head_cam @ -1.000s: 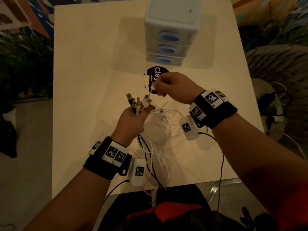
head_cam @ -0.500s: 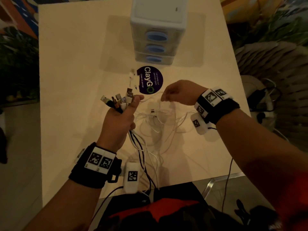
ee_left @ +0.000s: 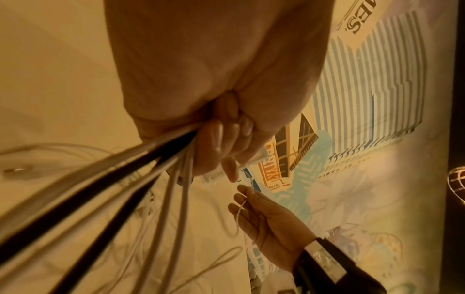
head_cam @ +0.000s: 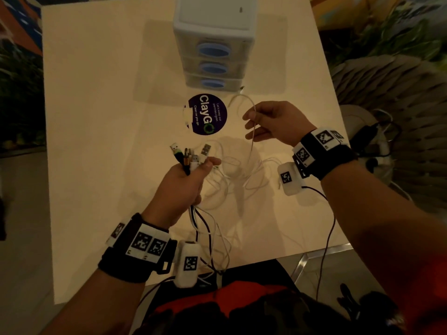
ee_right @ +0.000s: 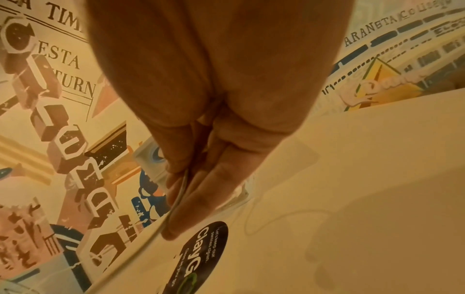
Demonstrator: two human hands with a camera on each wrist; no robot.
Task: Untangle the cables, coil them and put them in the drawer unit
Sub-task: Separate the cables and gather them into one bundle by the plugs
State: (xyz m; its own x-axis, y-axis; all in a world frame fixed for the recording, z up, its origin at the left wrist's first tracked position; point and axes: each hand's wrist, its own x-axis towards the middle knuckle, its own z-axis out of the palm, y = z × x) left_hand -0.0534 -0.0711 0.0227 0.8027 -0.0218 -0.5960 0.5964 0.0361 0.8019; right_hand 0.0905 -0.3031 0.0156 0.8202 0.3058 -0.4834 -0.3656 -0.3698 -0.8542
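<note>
My left hand grips a bundle of black and white cables just below their USB plugs, held over the table's middle. The bundle's cords hang from that fist toward me and over the near edge. A loose tangle of white cables lies on the table between my hands. My right hand pinches one thin white cable, which arcs up toward the drawer unit. In the right wrist view the thin white cable runs between thumb and fingers. All three drawers are closed.
A round dark "ClayGO" sticker lies on the cream table in front of the drawer unit. A chair and a power strip with cords stand off the table's right edge. A mural wall lies beyond.
My right hand left the plugs beside the left hand, dipped to the tangle, and now holds a thin white cable raised to the right. The left hand keeps its bundle.
</note>
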